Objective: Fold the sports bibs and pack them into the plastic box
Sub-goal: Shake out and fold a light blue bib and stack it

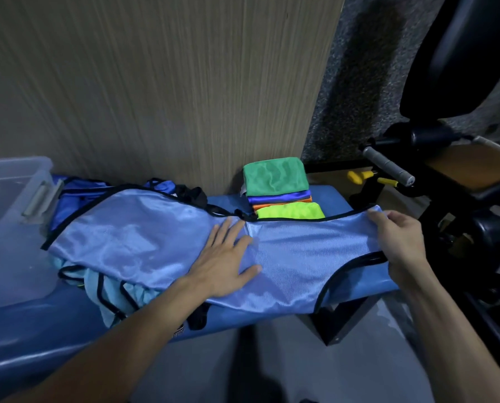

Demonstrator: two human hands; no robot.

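i see a blue bench (54, 330) against a wood panel (155, 82); left hand (228, 263) presses flat, fingers spread, on the light blue bib (144, 237); right hand (400, 242) pinches its edge.

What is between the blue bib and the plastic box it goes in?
A heap of unfolded bibs lies between the light blue bib and the plastic box. Lifted over them, nothing blocks it.

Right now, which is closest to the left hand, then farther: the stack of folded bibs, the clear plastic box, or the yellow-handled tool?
1. Stack of folded bibs, just behind the left hand.
2. Clear plastic box, far left.
3. Yellow-handled tool, far right.
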